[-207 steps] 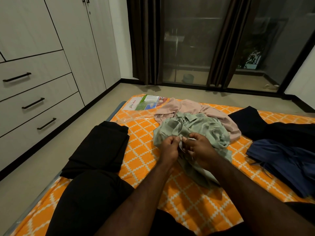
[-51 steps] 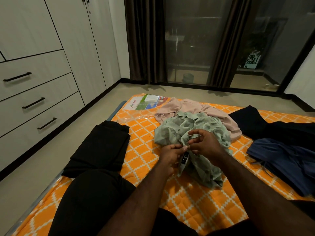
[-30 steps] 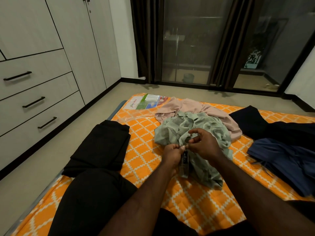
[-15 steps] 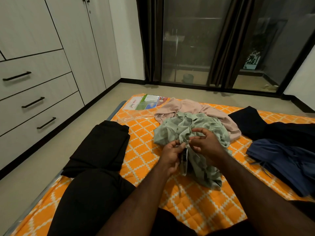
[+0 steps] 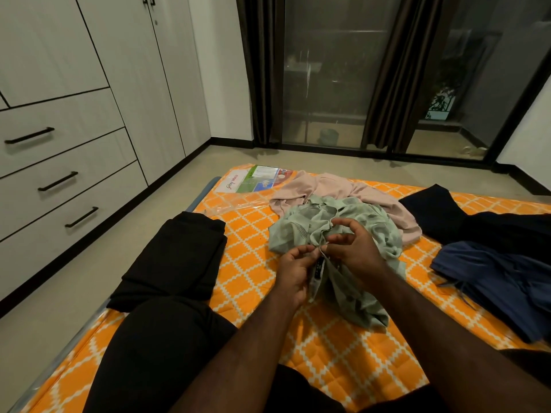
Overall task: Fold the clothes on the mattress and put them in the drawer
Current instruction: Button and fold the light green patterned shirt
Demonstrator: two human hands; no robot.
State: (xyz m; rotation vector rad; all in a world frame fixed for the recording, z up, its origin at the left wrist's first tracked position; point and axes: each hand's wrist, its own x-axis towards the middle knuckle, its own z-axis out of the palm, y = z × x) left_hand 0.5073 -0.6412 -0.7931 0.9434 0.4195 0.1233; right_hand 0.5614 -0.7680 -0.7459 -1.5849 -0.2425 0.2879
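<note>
One orange mattress (image 5: 328,353) carries five garments. Centre: left hand (image 5: 293,272) and right hand (image 5: 356,251) each pinch the edge of one green shirt (image 5: 348,293). Left: one folded black garment (image 5: 179,254). Right: one navy garment (image 5: 507,281), one loose black garment (image 5: 492,228). Far: one pink garment (image 5: 343,186). Far left: three closed drawers (image 5: 68,171).

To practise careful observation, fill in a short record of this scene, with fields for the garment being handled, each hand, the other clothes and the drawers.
green shirt: crumpled, unfolded, on the orange mattress
left hand: pinches the shirt's edge
right hand: pinches the same edge, close beside the left
folded black garment: lies left of the shirt
pink garment: unfolded, at the shirt's far side
navy garment: unfolded, at right
drawers: three visible, all closed
</note>
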